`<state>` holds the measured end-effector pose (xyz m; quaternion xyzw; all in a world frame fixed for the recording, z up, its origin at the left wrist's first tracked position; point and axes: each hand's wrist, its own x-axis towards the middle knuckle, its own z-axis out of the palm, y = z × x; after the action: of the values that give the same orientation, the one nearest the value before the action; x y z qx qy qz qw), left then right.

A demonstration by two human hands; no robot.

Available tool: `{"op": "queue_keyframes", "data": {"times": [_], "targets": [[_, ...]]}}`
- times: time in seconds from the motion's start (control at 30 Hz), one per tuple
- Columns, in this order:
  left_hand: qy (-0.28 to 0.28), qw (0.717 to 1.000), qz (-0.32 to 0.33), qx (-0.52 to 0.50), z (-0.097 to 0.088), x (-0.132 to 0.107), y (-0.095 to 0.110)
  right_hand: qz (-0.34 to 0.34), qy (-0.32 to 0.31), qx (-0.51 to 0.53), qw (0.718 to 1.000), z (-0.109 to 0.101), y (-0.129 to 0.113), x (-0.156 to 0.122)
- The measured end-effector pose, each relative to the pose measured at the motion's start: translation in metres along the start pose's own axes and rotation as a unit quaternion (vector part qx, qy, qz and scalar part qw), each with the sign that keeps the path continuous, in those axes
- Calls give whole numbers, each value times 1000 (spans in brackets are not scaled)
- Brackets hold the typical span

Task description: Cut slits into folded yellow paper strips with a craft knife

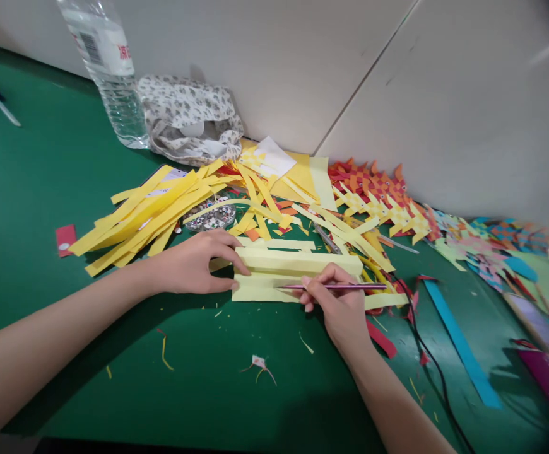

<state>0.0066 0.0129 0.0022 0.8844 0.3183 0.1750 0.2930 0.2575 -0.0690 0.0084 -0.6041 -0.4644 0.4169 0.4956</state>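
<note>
A pale yellow sheet of paper (pixel 265 291), creased lengthwise into raised folds, lies on the green table between my hands. My left hand (pixel 203 261) holds its left end, the index finger on top and the thumb at the edge. Pinched in my right hand (pixel 331 293) is a slim purple pen-like tool (pixel 362 286) with a pointed end. It lies level over the paper's lower panel, its tip pointing left. The fingers of my right hand rest against the paper's right part. Just behind the sheet lie scissors (pixel 326 238), partly covered by pale strips.
Yellow paper strips (pixel 142 221) lie heaped at left, beside a dish of small beads (pixel 212 214). A water bottle (pixel 113 82) and patterned cloth pouch (pixel 189 113) stand behind. Woven paper fish (pixel 369 180) line the wall. A black cable (pixel 426 347) and blue strip (pixel 461 343) lie right.
</note>
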Motion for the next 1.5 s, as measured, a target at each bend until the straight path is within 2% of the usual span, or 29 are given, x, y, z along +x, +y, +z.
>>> {"op": "queue_keyframes", "data": {"times": [0.37,0.97,1.5], "targets": [[-3,1000,0,-6,1,0,-1,-13,23,29,999,-9,6,2],[-10,1000,-20,-5,1,0,-1,-31,40,19,999,-32,15,7],[3,1000,6,1,2,0,-2,-57,71,6,996,-44,18,7]]}}
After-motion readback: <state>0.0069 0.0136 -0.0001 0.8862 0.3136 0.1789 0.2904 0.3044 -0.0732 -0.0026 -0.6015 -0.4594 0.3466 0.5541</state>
